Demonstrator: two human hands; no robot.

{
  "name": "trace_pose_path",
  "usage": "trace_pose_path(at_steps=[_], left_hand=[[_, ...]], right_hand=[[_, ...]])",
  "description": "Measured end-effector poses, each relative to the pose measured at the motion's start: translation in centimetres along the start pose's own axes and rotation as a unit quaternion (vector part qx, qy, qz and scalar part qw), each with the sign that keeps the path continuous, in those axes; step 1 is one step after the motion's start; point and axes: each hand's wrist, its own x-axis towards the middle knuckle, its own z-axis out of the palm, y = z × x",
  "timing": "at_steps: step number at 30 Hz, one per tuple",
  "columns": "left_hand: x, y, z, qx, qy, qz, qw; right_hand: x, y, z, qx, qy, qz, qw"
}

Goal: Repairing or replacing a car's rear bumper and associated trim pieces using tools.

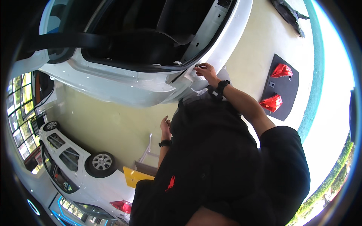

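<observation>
My right hand reaches to the rear corner of a white car, beside the edge of its open boot. The fingers are pinched together at the bodywork. Something small and pale may be between them, but I cannot make it out. A narrow dark slot runs along the body just left of these fingers. Lower down, my left hand hangs beside my black shirt, partly hidden by it. Its visible fingers look loosely apart, with nothing seen in them.
Two red tail lights lie on a dark board on the floor at right. Farther off is a black trim piece. Another white car stands at lower left, near a yellow panel and a grey metal frame.
</observation>
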Motion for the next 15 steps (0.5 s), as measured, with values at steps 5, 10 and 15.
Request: trace_pose_path(at_steps=[5, 10, 15], left_hand=[[3.0, -1.5, -1.5, 0.108, -0.017, 0.067, 0.992], [1.2, -0.7, -0.4, 0.108, -0.004, 0.115, 0.988], [0.2, 0.2, 0.7, 0.138, 0.014, 0.114, 0.984]], right_hand=[[-0.6, -0.9, 0.6, -0.001, -0.006, 0.013, 1.0], [0.0, -0.3, -0.2, -0.022, -0.014, 0.022, 0.999], [0.0, -0.1, -0.1, -0.05, -0.02, -0.003, 0.999]])
